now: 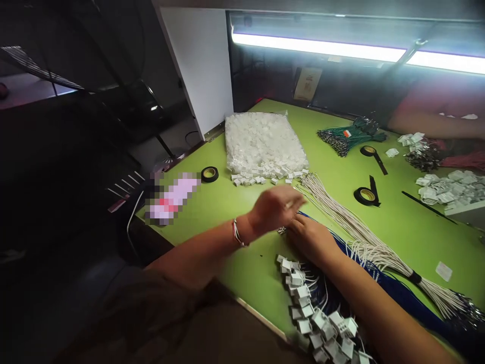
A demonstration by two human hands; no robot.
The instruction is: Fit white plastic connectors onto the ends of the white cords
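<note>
My left hand (275, 210), with a bracelet at the wrist, is curled closed and slightly blurred; what its fingers hold is hidden. Close beside it, my right hand (308, 235) lies closed over the end of a bundle of blue wires (397, 293). Small metal terminals (281, 230) stick out past its fingers. Below my right forearm lie many white plastic connector housings (303, 293) fitted on wire ends. A bundle of white wires (344, 220), bound with black tape, runs diagonally past my right hand.
A clear bag of white connectors (261, 139) lies at the back, with loose ones before it. Black tape rolls (209, 174) lie on the green table (242, 273). Green wires (352, 134) and a white connector pile (454, 189) are farther right. Another person's arm (428, 124) is opposite.
</note>
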